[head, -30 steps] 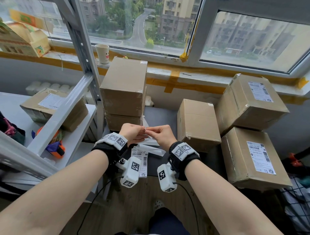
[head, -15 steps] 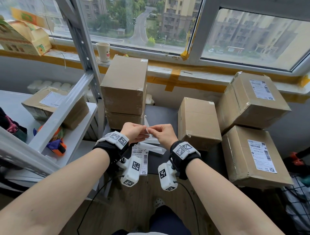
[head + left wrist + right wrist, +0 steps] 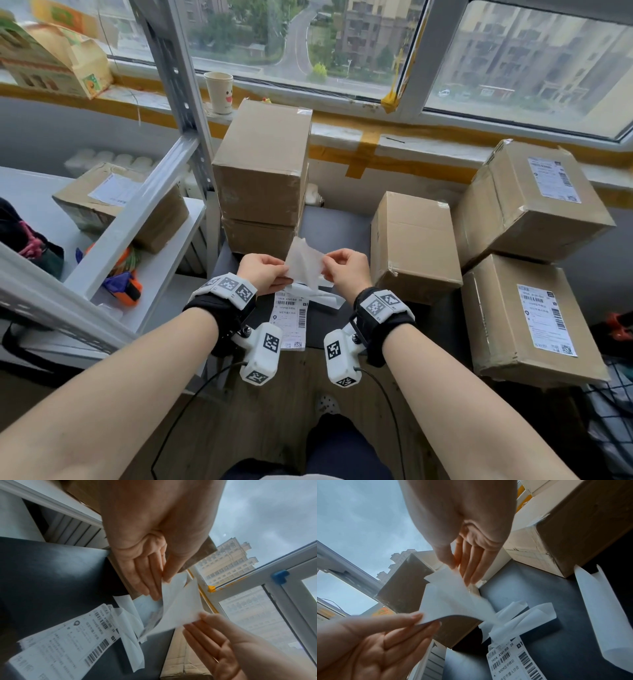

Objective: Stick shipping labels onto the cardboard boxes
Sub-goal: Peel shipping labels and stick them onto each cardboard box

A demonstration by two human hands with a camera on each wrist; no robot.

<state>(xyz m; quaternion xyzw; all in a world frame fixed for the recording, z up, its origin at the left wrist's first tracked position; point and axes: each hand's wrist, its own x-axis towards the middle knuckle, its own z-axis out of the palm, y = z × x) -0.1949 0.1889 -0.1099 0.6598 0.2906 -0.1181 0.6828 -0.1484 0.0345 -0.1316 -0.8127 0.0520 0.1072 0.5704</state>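
Observation:
Between my two hands a white shipping label [image 3: 305, 263] is held up above the dark table [image 3: 335, 226], and it splits into two layers, sticker and backing. My left hand [image 3: 286, 274] pinches its left edge, shown close in the left wrist view [image 3: 161, 582]. My right hand [image 3: 325, 270] pinches the right corner between thumb and fingers [image 3: 457, 568]. Which layer each hand holds is unclear. A stack of printed labels [image 3: 291, 318] lies on the table below my hands. A plain cardboard box [image 3: 414, 243] without a label stands just to the right of them.
Two stacked bare boxes [image 3: 263, 164] stand behind my left hand. Two labelled boxes [image 3: 534, 202] [image 3: 534, 322] are piled at the right. Loose backing strips [image 3: 325, 298] lie on the table. A metal shelf [image 3: 144, 212] at the left holds another labelled box [image 3: 120, 202].
My hands were pinching close together at one spot; now they have drawn apart and risen slightly, and the sheet is spread open between them.

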